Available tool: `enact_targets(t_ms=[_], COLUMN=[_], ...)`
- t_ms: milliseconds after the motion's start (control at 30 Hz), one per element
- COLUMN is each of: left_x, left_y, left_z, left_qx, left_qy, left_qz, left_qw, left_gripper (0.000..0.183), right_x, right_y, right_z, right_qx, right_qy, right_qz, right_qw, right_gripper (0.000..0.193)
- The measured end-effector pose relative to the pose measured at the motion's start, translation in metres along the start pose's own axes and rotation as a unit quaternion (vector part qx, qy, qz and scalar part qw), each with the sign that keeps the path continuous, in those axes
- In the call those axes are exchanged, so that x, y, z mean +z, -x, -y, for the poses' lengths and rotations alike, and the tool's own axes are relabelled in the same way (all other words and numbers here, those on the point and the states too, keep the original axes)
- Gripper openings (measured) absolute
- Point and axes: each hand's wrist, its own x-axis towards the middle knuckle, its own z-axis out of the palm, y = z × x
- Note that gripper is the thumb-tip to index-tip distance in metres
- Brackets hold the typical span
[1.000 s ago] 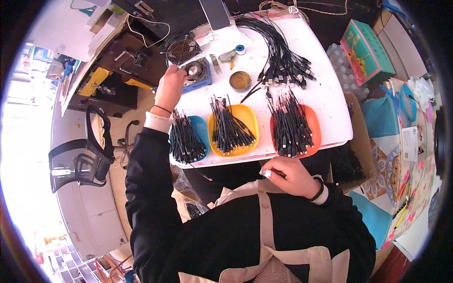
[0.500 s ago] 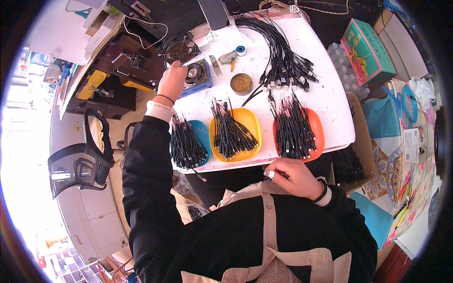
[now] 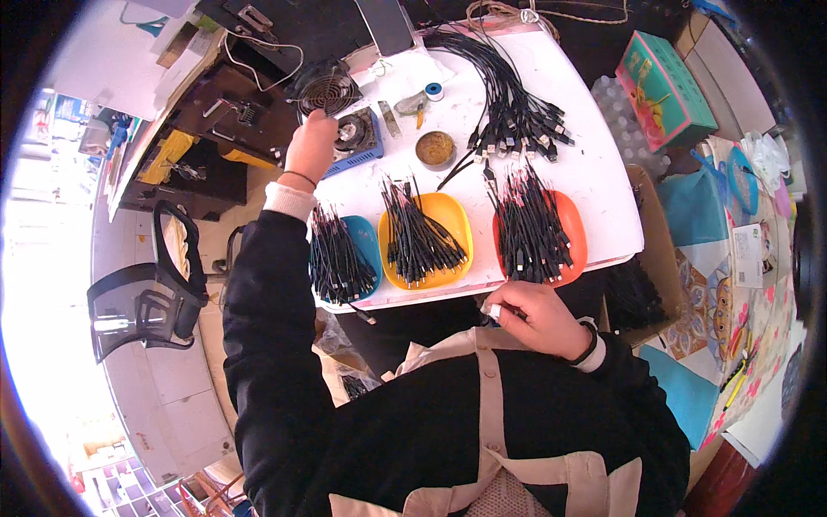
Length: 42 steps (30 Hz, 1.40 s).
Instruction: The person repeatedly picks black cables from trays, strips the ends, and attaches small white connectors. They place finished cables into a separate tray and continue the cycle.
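While the hands stay almost where they were a second ago, the left hand (image 3: 312, 148) seems to have edged outward, leaving slightly more of the blue box-shaped unit with a round dark top (image 3: 355, 142) in sight — a small adjustment, so the work looks to be at much the same point. That unit sits at ten o'clock on the white desk (image 3: 594, 181), just beside the bent left fingers; what they grip, if anything, I cannot tell. The right hand (image 3: 541, 319) is curled in near half past five, off the near edge, a small white piece (image 3: 494, 311) at its fingertips — held or worn, I cannot tell. Bunches of short black cables lie in the teal tray (image 3: 369, 237) at eight o'clock, the yellow plastic tray (image 3: 461, 215) at seven and the orange plastic tray (image 3: 575, 237) at five; longer black cables (image 3: 517, 112) spread at one.
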Motion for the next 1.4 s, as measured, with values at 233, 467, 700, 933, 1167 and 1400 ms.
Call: enact_targets(t_ms=[233,467,700,933,1167,1400], left_x=[-0.101,-0.154,-0.153,-0.098,-0.060,-0.032], left_y=[0.077,0.138,0.130,0.170,0.227,0.193], left_z=[-0.086,-0.238,-0.257,-0.209,-0.163,-0.123], left_qx=[-0.185,-0.148,-0.073,-0.220,-0.313,-0.299], left_qy=[0.572,0.891,0.868,0.749,0.472,0.230], left_qz=[-0.083,-0.084,-0.048,-0.131,-0.156,-0.146], left_qw=[0.795,0.421,0.488,0.611,0.810,0.915], left_gripper=[0.010,0.014,0.047,0.026,0.014,0.009], right_x=[0.004,0.043,-0.038,-0.153,-0.201,-0.201], right_y=[-0.003,-0.004,0.075,0.173,0.162,0.136], right_z=[0.024,0.049,0.067,0.088,-0.061,-0.236], right_qx=[0.011,-0.179,-0.038,-0.040,0.195,0.373], right_qy=[-0.013,-0.028,-0.083,0.036,0.011,0.305], right_qz=[-0.037,-0.098,-0.250,-0.524,-0.391,-0.301], right_qw=[0.999,0.979,0.964,0.850,0.899,0.823], right_gripper=[0.018,0.029,0.016,0.025,0.029,0.038])
